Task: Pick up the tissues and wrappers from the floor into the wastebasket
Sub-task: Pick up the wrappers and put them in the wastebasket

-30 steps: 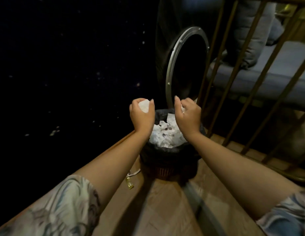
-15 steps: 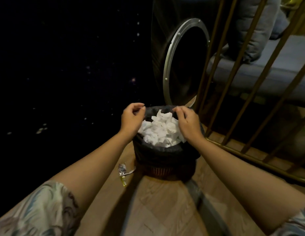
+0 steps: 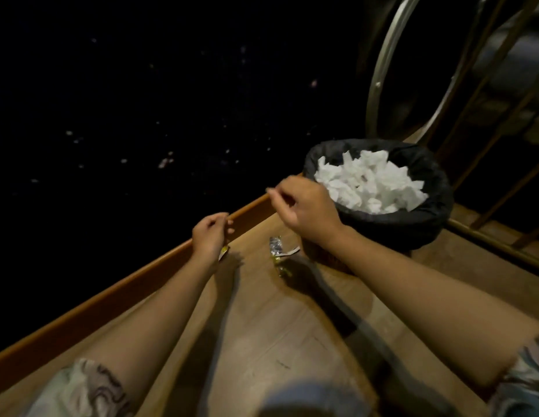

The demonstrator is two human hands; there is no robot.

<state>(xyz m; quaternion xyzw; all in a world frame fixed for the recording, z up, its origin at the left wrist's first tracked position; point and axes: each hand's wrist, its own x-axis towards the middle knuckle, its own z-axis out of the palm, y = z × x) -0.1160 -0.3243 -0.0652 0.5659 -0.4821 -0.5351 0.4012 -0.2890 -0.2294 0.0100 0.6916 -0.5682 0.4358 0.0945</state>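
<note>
Left hand point(image 3: 210, 236) pinches a wrapper scrap point(image 3: 223, 253); right hand point(image 3: 307, 210) hovers loosely curled, holding nothing visible. Floor wrapper point(image 3: 276, 254): likely light, crinkly; pinch an end.

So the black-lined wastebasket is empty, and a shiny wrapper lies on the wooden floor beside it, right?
Not quite: the head view shows the wastebasket heaped with white tissues, not empty. The shiny wrapper does lie on the wooden floor beside it.

You see white tissues point(image 3: 370, 183) in a wastebasket point(image 3: 412, 227) lined black, a silver-and-yellow wrapper point(image 3: 277, 255) on the tan wood-grain floor point(image 3: 277, 341), an orange-brown baseboard point(image 3: 111, 299), and your sleeves point(image 3: 78, 389) in pale swirling print.
</note>
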